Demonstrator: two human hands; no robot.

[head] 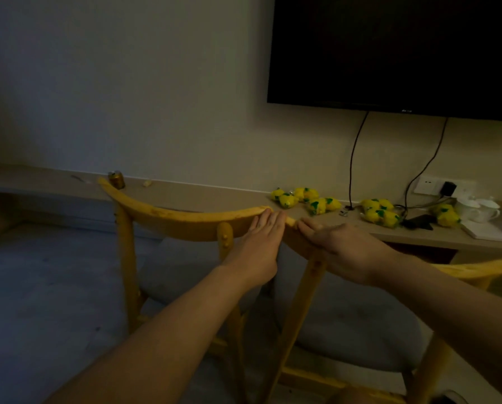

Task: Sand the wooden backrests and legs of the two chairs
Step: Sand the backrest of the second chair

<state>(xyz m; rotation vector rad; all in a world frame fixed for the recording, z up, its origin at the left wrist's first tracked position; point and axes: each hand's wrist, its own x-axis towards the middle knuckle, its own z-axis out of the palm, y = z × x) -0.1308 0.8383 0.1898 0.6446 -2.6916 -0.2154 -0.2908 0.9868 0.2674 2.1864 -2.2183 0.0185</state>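
A light wooden chair stands in front of me, and its curved backrest [168, 218] runs from upper left down to the right. My left hand [260, 237] lies on the rail with its fingers straight and the fingertips at the top edge. Just to its right, my right hand [340, 249] grips the same rail with the thumb on top. I see no sandpaper under either hand. The back legs [127, 269] and the grey seat cushion [351, 330] show below. A second chair's backrest [476, 269] curves in at the right edge.
A long low shelf [214, 196] runs along the wall with a can [117, 179], several yellow lemon-print packets [316, 201], white cups [481, 209] and a dark flat device. A black TV [395, 51] hangs above, with cables down to a socket [436, 185]. The floor is grey.
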